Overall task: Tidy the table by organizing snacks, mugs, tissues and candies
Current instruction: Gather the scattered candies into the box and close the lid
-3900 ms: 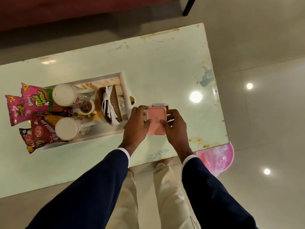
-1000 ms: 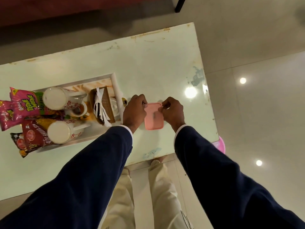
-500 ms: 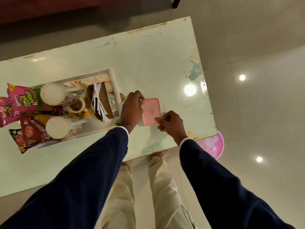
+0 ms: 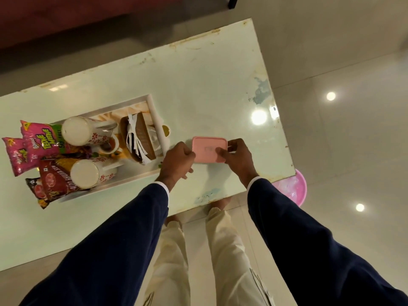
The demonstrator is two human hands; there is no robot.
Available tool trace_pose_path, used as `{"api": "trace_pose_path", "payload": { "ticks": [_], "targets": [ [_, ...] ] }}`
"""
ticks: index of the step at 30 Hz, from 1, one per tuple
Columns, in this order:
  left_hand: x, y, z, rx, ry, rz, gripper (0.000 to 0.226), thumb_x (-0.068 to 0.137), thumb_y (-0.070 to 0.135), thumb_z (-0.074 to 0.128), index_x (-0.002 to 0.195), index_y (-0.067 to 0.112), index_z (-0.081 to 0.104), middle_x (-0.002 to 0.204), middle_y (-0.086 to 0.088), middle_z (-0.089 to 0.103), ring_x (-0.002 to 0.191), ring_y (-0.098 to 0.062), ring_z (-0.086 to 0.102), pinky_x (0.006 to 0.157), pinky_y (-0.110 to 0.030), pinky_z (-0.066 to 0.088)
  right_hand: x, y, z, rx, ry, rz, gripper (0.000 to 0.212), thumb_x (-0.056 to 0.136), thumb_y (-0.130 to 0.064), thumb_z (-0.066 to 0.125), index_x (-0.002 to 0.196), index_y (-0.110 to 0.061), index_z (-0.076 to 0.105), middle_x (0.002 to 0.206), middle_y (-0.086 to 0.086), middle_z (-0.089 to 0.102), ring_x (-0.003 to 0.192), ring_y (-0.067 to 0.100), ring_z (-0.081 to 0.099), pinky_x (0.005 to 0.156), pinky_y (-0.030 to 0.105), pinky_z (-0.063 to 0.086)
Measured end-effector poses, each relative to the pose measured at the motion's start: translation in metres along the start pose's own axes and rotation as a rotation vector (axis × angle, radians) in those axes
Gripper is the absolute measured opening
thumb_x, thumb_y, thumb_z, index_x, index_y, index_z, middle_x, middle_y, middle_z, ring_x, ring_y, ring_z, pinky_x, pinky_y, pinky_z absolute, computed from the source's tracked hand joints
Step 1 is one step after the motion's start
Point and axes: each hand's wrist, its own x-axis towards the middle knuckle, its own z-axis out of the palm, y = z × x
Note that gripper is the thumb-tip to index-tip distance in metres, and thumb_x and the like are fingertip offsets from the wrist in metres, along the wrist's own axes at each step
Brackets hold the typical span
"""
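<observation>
Near the right end of the table sits a small pink container with its lid on, flat on the pale surface; the left hand touches its left edge with curled fingers, and the right hand holds its right side, thumb on the lid and fingers bent round the edge; both sleeves are dark blue with a white cuff showing. Just left of the container stands a white tray; one gold-wrapped candy lies beside the tray's right rim, between tray and container. Inside the tray, a brown tissue holder with white tissues leans at the right part; two white mugs with red flowers lie on their sides, the farther mug and the nearer mug; pink snack packets and red snack packets fill the left end and hang over its rim. Beyond the table's right corner, a pink basin is on the shiny floor.
</observation>
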Motion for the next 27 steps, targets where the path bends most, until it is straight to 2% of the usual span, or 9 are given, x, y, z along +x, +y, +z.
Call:
{"api": "trace_pose_path", "payload": {
  "ticks": [3,5,7,9,16,19,22,25,27],
  "targets": [
    [0.000,-0.002,-0.002,0.206,0.060,0.082,0.031,0.099,0.048,0.053,0.089,0.018,0.057,0.091,-0.004,0.071,0.076,-0.023,0.072,0.062,-0.043,0.062,-0.003,0.006,0.001,0.018,0.008,0.013,0.036,0.087,-0.030,0.075,0.111,-0.009,0.058,0.106,0.008,0.066,0.099,0.028,0.067,0.081,0.045,0.061],
    [0.005,-0.001,-0.003,0.239,0.159,0.233,0.030,0.102,0.044,0.053,0.111,0.016,0.058,0.106,-0.002,0.063,0.088,-0.020,0.063,0.074,-0.039,0.056,-0.004,0.010,0.003,0.047,0.004,0.010,0.033,0.089,-0.029,0.073,0.112,-0.011,0.059,0.105,0.009,0.065,0.097,0.029,0.068,0.070,0.038,0.064],
    [0.012,0.004,-0.004,0.187,0.136,0.338,0.027,0.103,0.032,0.057,0.125,0.018,0.058,0.111,-0.003,0.057,0.094,-0.017,0.058,0.077,-0.030,0.047,-0.005,0.013,0.004,0.106,-0.025,0.015,0.032,0.090,-0.025,0.072,0.119,-0.014,0.061,0.107,0.013,0.063,0.095,0.029,0.069,0.063,0.031,0.063],
    [0.020,0.009,-0.004,0.232,0.109,0.353,0.018,0.102,0.024,0.061,0.119,0.018,0.064,0.111,-0.005,0.058,0.098,-0.020,0.059,0.077,-0.028,0.044,-0.007,0.015,0.006,0.148,-0.033,0.013,0.034,0.090,-0.021,0.073,0.122,-0.016,0.064,0.105,0.015,0.063,0.090,0.031,0.071,0.063,0.031,0.063],
    [0.030,0.013,-0.007,0.115,0.096,0.243,0.010,0.091,0.013,0.075,0.101,0.013,0.073,0.103,-0.003,0.057,0.100,-0.024,0.064,0.073,-0.046,0.060,-0.005,0.018,0.011,0.187,0.035,0.034,0.038,0.085,-0.013,0.078,0.122,-0.012,0.069,0.097,0.014,0.065,0.074,0.025,0.074,0.068,0.035,0.064],
    [0.028,0.018,-0.012,0.045,0.053,0.186,0.009,0.089,0.011,0.078,0.095,0.013,0.072,0.105,-0.009,0.066,0.090,-0.027,0.070,0.058,-0.045,0.063,-0.006,0.017,0.010,0.206,0.039,0.034,0.036,0.085,-0.013,0.079,0.120,-0.012,0.070,0.095,0.013,0.066,0.072,0.023,0.073,0.070,0.036,0.064],
    [0.021,0.015,-0.015,-0.136,-0.031,0.107,0.011,0.092,0.008,0.075,0.092,0.013,0.065,0.097,-0.006,0.065,0.075,-0.025,0.075,0.050,-0.039,0.062,-0.002,0.011,0.007,0.303,0.109,0.019,0.032,0.085,-0.017,0.078,0.116,-0.013,0.070,0.099,0.014,0.068,0.082,0.023,0.070,0.077,0.039,0.063],
    [0.008,0.009,-0.012,-0.367,-0.070,0.035,0.012,0.095,0.004,0.069,0.099,0.011,0.060,0.098,-0.009,0.062,0.081,-0.029,0.076,0.057,-0.040,0.063,0.001,-0.003,0.010,0.461,0.063,0.067,0.047,0.086,-0.032,0.078,0.126,-0.015,0.059,0.115,0.011,0.065,0.103,0.025,0.067,0.084,0.039,0.061],
    [0.001,0.007,-0.009,-0.462,-0.040,0.029,0.018,0.097,0.004,0.066,0.111,0.013,0.059,0.100,-0.010,0.060,0.087,-0.034,0.075,0.063,-0.042,0.064,0.000,-0.014,0.018,0.466,-0.032,0.063,0.052,0.087,-0.031,0.076,0.132,-0.014,0.055,0.122,0.012,0.063,0.108,0.028,0.067,0.084,0.042,0.062]
  ]
}}
